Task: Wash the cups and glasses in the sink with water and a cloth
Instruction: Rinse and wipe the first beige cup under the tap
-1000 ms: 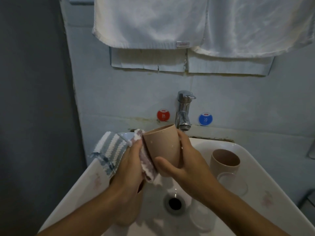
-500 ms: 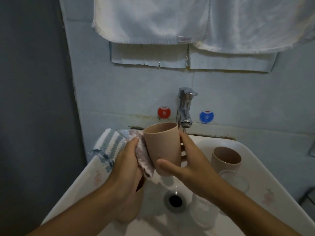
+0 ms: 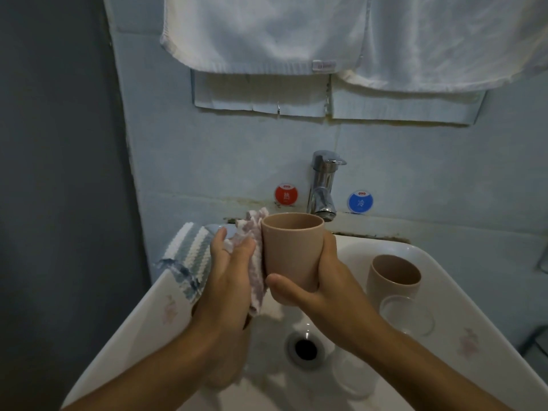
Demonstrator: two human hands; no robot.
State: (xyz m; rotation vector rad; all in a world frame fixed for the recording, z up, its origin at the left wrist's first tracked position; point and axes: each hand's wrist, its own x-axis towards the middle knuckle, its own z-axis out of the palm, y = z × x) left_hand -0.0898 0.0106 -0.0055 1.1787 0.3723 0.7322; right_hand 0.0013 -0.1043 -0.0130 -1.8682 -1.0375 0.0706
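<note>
Upright now, cup (image 3: 292,250) gripped by right hand (image 3: 314,287), left hand (image 3: 229,280) pressing cloth (image 3: 255,262) above white sink (image 3: 462,292).

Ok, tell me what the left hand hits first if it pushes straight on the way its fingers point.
Probably the wall behind the sink. The left hand, holding the cloth against the cup, points up and away; depth is unclear.

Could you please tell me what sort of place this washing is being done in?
Most likely a bathroom, perhaps in a hotel: a white washbasin with a chrome tap, white towels hung above, and branded hot and cold stickers on the wall.
</note>
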